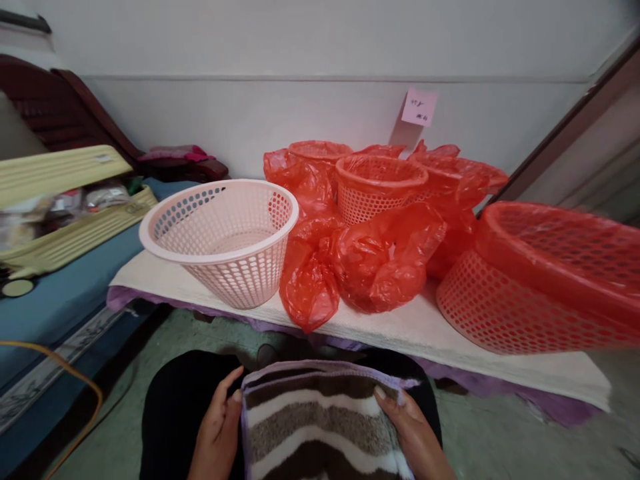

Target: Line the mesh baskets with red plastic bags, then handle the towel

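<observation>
Left hand [217, 433]: grasping the left edge of the brown-and-white striped folded terry towel [320, 427].
Right hand [413, 433]: grasping the opposite edge.
Advice: keep both grips level, cloth taut.

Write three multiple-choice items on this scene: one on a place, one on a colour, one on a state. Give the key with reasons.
1. Where does the striped towel lie?
A. on the person's lap
B. inside a basket
C. on the wall

2. What colour are the plastic bags?
A. blue
B. red
C. black

3. In what state is the pink basket on the left?
A. lined with a bag
B. turned upside down
C. upright with no bag in it

Key: 1 A, it spreads over the knees between the left hand and right hand. 2 B, all the bags show red. 3 C, its bare holed inside shows, mouth upward.
</observation>
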A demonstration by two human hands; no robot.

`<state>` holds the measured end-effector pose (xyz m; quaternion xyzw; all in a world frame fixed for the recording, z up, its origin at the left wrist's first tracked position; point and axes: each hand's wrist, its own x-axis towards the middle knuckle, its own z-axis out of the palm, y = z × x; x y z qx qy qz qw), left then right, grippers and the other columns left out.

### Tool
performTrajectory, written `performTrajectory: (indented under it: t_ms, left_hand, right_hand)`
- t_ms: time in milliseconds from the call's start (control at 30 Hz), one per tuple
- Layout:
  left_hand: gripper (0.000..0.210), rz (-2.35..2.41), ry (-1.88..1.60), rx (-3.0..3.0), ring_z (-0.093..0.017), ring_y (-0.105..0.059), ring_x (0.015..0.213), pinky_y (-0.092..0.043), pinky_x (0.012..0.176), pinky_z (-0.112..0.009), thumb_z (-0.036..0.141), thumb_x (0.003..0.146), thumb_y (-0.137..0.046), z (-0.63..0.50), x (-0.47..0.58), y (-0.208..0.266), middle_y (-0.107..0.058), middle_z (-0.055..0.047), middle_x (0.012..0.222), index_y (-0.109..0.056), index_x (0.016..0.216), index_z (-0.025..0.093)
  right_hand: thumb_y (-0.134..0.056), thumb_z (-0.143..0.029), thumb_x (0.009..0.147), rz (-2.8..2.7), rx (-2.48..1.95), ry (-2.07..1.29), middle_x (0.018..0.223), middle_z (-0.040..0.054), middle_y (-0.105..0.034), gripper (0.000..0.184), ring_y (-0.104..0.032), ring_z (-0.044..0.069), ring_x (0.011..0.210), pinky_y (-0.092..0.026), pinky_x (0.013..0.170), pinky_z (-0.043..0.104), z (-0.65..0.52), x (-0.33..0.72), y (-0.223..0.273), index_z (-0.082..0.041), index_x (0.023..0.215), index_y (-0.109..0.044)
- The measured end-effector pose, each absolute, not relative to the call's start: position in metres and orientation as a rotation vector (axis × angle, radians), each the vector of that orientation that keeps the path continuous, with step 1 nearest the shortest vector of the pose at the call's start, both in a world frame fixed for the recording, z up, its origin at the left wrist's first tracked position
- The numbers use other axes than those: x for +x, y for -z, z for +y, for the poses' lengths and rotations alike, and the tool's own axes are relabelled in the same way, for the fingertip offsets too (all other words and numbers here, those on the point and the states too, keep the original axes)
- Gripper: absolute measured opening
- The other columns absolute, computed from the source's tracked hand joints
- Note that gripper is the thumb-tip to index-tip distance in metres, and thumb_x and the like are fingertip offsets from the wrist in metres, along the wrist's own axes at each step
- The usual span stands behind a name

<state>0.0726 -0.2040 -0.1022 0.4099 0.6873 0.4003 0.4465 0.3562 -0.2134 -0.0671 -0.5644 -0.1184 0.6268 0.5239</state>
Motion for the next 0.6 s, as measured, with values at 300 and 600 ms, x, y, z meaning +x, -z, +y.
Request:
performTrajectory:
  t_ms: [300,600]
  left_hand:
    - [0.048,1.678,-1.125,0.952,-0.017,-0.064,0.077,-0.049,0.073,-0.029,0.057,0.083,-0.056,-0.208,0.089,0.118,-0.069,0.000,0.090,-0.053,0.119,0.025]
    - [0.032,1.252,-1.049,0.789,-0.026,-0.066,0.097,-0.053,0.079,-0.037,0.051,0.076,-0.066,-0.213,0.108,0.151,-0.068,-0.009,0.115,-0.067,0.082,0.019]
  right_hand:
    - [-0.084,-0.049,0.058,-0.356,-1.320,-1.557,0.089,0.0112,-0.076,0.052,-0.069,0.034,0.095,-0.050,0.089,0.048,-0.218,0.360,0.048,-0.019,0.099,-0.073]
    - [-0.082,-0.053,0.058,-0.441,-1.232,-1.715,0.089,0.0125,-0.075,0.052,-0.068,0.035,0.094,-0.050,0.088,0.049,-0.229,0.352,0.037,-0.020,0.098,-0.074]
